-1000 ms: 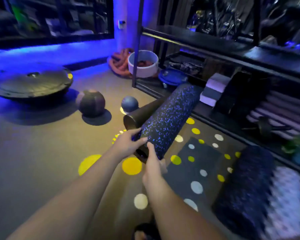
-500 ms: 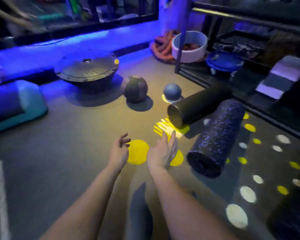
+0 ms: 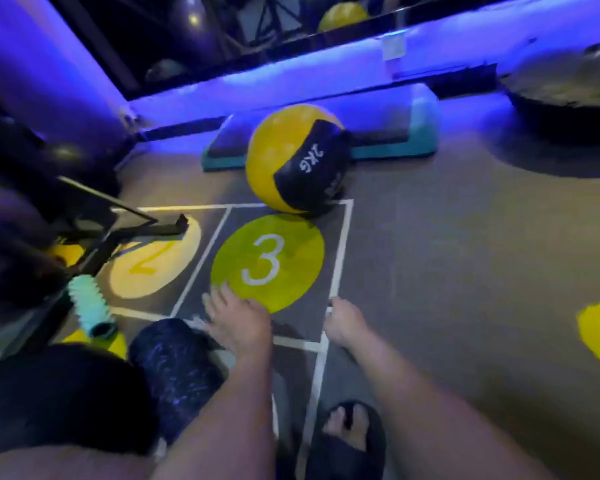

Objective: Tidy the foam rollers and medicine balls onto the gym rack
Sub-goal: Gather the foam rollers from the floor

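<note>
Head view: looking down at the gym floor, which is washed in blue light.
Left grip: the left hand (image 3: pixel 238 323) is open with its fingers spread. It holds nothing and sits low over the edge of the yellow circle marked 3 (image 3: pixel 267 265).
Right grip: the right hand (image 3: pixel 347 323) is empty, its fingers loosely bent downward above the corner of the white floor lines.
Medicine ball: the yellow-and-black medicine ball (image 3: pixel 295 161) sits on the floor beyond the circle, against the teal step platform (image 3: pixel 413 133) and well apart from both hands.
Foam roller: the dark speckled foam roller (image 3: pixel 177 368) lies just beside the left forearm.
Ridged roller: the pale green ridged roller (image 3: pixel 89 306) lies near the black metal frame (image 3: pixel 118 233) on the left.
Foot: a dark slipper (image 3: pixel 347 441) shows under the right arm.
</note>
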### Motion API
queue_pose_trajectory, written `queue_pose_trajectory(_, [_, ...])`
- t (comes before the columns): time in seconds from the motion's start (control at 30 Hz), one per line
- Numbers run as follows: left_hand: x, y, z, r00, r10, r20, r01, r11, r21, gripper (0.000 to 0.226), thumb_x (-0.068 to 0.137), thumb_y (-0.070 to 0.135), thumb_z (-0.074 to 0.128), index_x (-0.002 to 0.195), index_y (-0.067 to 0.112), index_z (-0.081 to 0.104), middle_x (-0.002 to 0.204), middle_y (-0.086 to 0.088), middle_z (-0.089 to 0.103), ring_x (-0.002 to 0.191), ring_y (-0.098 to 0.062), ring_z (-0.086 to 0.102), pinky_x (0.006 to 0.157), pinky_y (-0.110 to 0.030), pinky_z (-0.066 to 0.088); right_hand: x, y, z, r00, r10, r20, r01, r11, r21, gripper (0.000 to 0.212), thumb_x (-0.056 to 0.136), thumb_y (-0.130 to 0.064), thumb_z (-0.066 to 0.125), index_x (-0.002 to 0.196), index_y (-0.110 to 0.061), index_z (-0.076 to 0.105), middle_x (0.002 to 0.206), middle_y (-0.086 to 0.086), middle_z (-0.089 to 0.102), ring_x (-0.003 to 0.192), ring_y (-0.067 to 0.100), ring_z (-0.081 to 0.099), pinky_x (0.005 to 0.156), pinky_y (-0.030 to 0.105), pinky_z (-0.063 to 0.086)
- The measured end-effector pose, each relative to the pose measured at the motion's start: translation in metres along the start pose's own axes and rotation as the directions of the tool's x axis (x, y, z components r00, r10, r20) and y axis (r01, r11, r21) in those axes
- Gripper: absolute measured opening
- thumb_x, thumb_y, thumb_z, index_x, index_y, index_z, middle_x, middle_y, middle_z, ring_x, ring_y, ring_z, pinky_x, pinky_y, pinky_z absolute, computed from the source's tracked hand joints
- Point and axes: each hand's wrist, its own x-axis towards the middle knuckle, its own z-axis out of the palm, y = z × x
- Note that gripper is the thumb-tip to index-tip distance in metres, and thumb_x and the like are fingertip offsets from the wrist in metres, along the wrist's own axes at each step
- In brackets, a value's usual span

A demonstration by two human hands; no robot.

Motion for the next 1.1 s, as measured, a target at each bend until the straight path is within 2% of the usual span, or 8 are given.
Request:
queue_pose_trajectory(0.1, [0.008,-0.057,-0.018,0.846,-0.532,-0.027,0.532,0.846,-0.031,0.077,0.086,0.032,0.061,0.154,0.009,0.030,0.164,-0.017,0.022,0.154,-0.034,0.014,0.120,-0.063,0.002,-0.012,-0.037,0.049,0.984,-0.016,0.176,0.026,0.998,-0.053,0.041,0.102,-0.021,0.045,0.140,-0.006,0.049,0.145,0.019,0.051,0.132,0.034,0.051,0.104,0.035,0.043])
queue_pose_trajectory(0.27, [0.034,-0.151,0.041,0.592,-0.780,0.205,0.787,0.503,-0.358,0.104,0.069,0.066,0.029,0.148,-0.001,0.028,0.155,-0.031,0.032,0.139,-0.048,0.033,0.117,-0.062,0.015,-0.039,-0.052,0.109,0.938,0.014,0.346,0.015,0.996,-0.082,0.053,0.107,-0.038,0.039,0.144,-0.001,0.045,0.152,0.020,0.045,0.138,0.034,0.046,0.107,0.032,0.039])
queue_pose_trajectory(0.47, [0.022,-0.090,-0.011,0.700,-0.664,0.264,0.703,0.705,-0.090,0.064,0.087,0.055,0.039,0.120,0.007,0.068,0.132,-0.022,0.058,0.125,-0.040,0.052,0.109,-0.052,0.032,-0.074,-0.036,0.099,0.890,0.048,0.454,-0.218,0.919,0.329,0.103,0.063,-0.097,0.047,0.120,-0.014,0.071,0.118,-0.001,0.073,0.095,0.014,0.069,0.089,0.029,0.052])
queue_pose_trajectory(0.57, [0.016,-0.072,0.007,0.715,-0.639,0.283,0.655,0.754,0.046,0.051,0.089,0.042,0.051,0.134,0.021,0.059,0.151,-0.025,0.036,0.141,-0.048,0.029,0.116,-0.060,0.016,-0.075,-0.017,0.078,0.891,0.073,0.449,-0.276,0.872,0.405,0.077,0.084,-0.070,0.061,0.141,-0.020,0.045,0.127,-0.005,0.057,0.109,0.016,0.060,0.087,0.025,0.052])
queue_pose_trajectory(0.63, [0.002,-0.067,0.009,0.709,-0.622,0.331,0.661,0.751,-0.004,0.056,0.091,0.039,0.055,0.141,0.017,0.043,0.150,-0.032,0.036,0.139,-0.050,0.034,0.115,-0.057,0.023,-0.071,-0.004,0.081,0.896,0.112,0.429,-0.281,0.892,0.354,0.117,0.063,-0.076,0.077,0.152,-0.014,0.032,0.139,0.001,0.056,0.119,0.019,0.061,0.098,0.031,0.053])
queue_pose_trajectory(0.83, [-0.013,-0.046,0.013,0.670,-0.640,0.378,0.705,0.707,-0.053,0.068,0.089,0.058,0.037,0.125,0.006,0.064,0.130,-0.021,0.057,0.124,-0.040,0.045,0.107,-0.047,0.032,-0.073,0.018,0.079,0.927,0.026,0.375,-0.171,0.918,0.358,0.086,0.057,-0.044,0.096,0.126,-0.028,0.048,0.111,-0.012,0.066,0.095,0.004,0.065,0.078,0.016,0.054])
queue_pose_trajectory(0.97, [-0.021,-0.006,0.022,0.668,-0.566,0.483,0.695,0.707,-0.133,0.081,0.091,0.066,0.042,0.149,0.011,0.032,0.142,-0.030,0.049,0.133,-0.047,0.042,0.111,-0.053,0.030,-0.062,0.035,0.060,0.967,0.034,0.254,-0.139,0.902,0.408,0.117,0.046,-0.050,0.098,0.142,-0.018,0.039,0.125,-0.011,0.062,0.106,0.003,0.063,0.092,0.019,0.053])
queue_pose_trajectory(1.1, [-0.026,0.070,0.024,0.770,-0.425,0.475,0.583,0.772,-0.254,0.061,0.091,0.049,0.053,0.137,0.013,0.036,0.142,-0.027,0.048,0.134,-0.042,0.043,0.111,-0.053,0.031,-0.056,0.049,0.000,0.992,0.062,0.107,-0.117,0.741,0.661,0.088,0.064,-0.028,0.096,0.134,-0.012,0.045,0.114,-0.004,0.069,0.092,0.004,0.069,0.076,0.016,0.056])
